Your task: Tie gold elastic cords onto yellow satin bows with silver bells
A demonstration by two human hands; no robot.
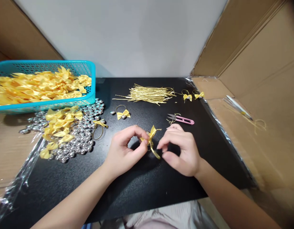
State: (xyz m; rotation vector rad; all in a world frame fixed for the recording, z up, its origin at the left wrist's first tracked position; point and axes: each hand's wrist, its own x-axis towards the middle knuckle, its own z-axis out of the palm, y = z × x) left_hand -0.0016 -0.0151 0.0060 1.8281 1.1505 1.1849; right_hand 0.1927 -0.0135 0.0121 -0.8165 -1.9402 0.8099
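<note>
My left hand [129, 148] pinches a yellow ribbon bow [151, 135] between thumb and fingertips, a little above the black table. From the bow a gold tie [157, 155] curves down and to the right. Just right of it is my right hand [181, 148], fingers curled, thumb and forefinger slightly apart, with nothing visible between them. Beyond that hand lie pink-handled thread snips [181, 119] beside short gold scraps. A bow with a silver bell-like bead and a gold loop [123, 114] rests behind my left hand. Another looped bow [99, 124] lies farther left.
At the back left stands a turquoise basket [93, 82] full of yellow bows. Silver beads [82, 138] and loose bows [62, 122] spread before it. Gold ties [150, 94] lie in a bundle behind, two looped bows [187, 97] to their right. White-handled tweezers [240, 106] rest on cardboard.
</note>
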